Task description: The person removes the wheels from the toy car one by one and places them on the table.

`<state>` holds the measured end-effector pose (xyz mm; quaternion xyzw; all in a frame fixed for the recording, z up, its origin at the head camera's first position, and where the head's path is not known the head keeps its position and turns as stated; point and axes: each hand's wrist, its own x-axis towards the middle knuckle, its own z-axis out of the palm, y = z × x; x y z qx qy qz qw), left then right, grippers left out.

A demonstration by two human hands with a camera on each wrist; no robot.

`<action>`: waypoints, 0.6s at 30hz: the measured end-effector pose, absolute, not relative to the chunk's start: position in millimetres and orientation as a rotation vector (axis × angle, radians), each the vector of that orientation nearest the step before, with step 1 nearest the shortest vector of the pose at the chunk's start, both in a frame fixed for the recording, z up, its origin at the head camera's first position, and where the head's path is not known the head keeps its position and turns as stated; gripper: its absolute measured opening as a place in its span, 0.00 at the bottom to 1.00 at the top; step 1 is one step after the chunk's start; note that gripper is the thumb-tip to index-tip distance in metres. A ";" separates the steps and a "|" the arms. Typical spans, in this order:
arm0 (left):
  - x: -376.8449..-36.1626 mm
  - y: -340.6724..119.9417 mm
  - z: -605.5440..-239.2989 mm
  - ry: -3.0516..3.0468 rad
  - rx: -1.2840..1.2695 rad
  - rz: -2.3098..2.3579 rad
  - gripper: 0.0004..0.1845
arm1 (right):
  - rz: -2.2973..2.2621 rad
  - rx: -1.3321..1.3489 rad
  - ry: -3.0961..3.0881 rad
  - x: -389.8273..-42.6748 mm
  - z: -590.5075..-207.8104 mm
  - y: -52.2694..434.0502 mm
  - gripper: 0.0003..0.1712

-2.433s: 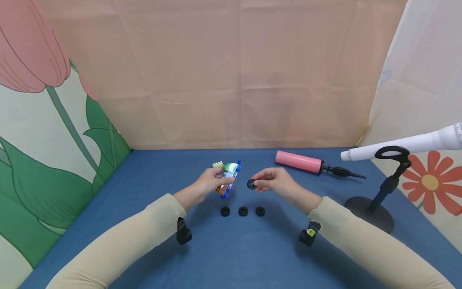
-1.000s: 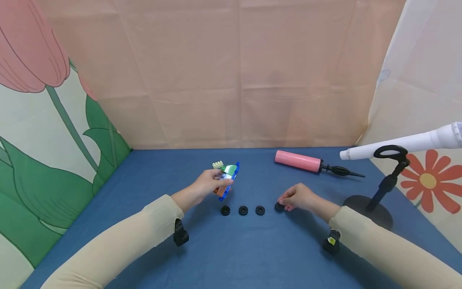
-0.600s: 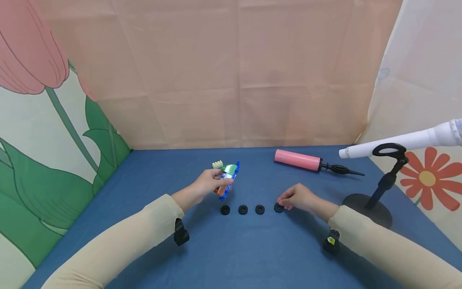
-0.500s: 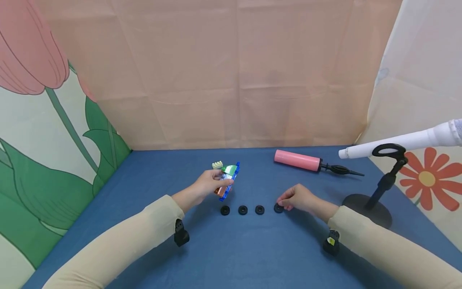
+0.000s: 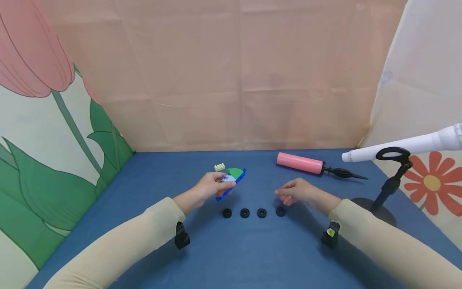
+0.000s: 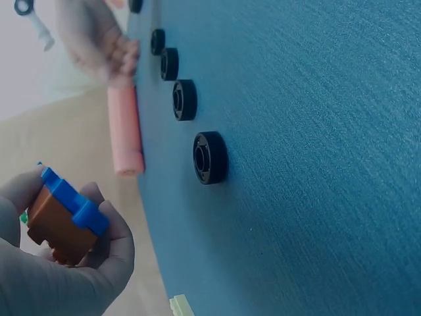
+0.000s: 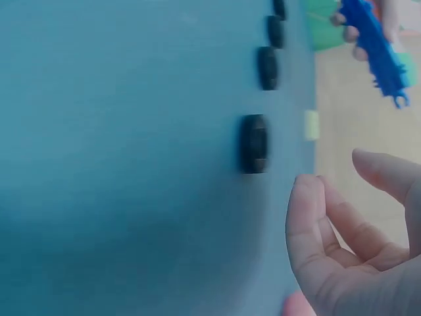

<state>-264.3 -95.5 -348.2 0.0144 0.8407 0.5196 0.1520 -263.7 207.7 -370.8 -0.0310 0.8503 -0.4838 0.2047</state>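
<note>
Since the earlier frames the right hand (image 5: 296,191) has let go of the fourth black wheel (image 5: 280,211) and lifted off it, so that it now hovers just above and behind the wheel, right of the frame's centre, fingers loosely bent and holding nothing; the right wrist view shows the same, with the relaxed fingers (image 7: 342,243) at the lower right and the wheel lying apart from them on the blue tabletop (image 5: 151,188). That wheel is the right end of a row of four black wheels lying flat in the middle of the head view, the other three (image 5: 244,212) to its left. The left hand (image 5: 211,185), a little left of centre, has tipped the toy brick vehicle (image 5: 231,181) lower than before; it grips the vehicle with fingers and thumb curled round it, above the left end of the row. In the left wrist view the vehicle's orange and blue bricks sit in the curled fingers at the lower left. A small pale brick (image 5: 219,167) lies just behind the vehicle. A pink hand pump (image 5: 299,163) lies toward the upper right of the tabletop, and a black stand (image 5: 388,188) holding a white tube (image 5: 404,145) is at the far right.
</note>
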 end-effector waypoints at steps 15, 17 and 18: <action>-263.1 -84.9 -341.2 2.553 0.193 1.357 0.32 | -1.449 -0.341 2.327 -282.9 -320.6 179.5 0.24; -262.8 -82.6 -339.8 2.556 0.232 1.349 0.31 | -1.455 -0.358 2.309 -285.0 -317.1 174.5 0.25; -262.7 -81.4 -339.2 2.553 0.248 1.349 0.30 | -1.460 -0.368 2.299 -285.4 -315.3 171.9 0.26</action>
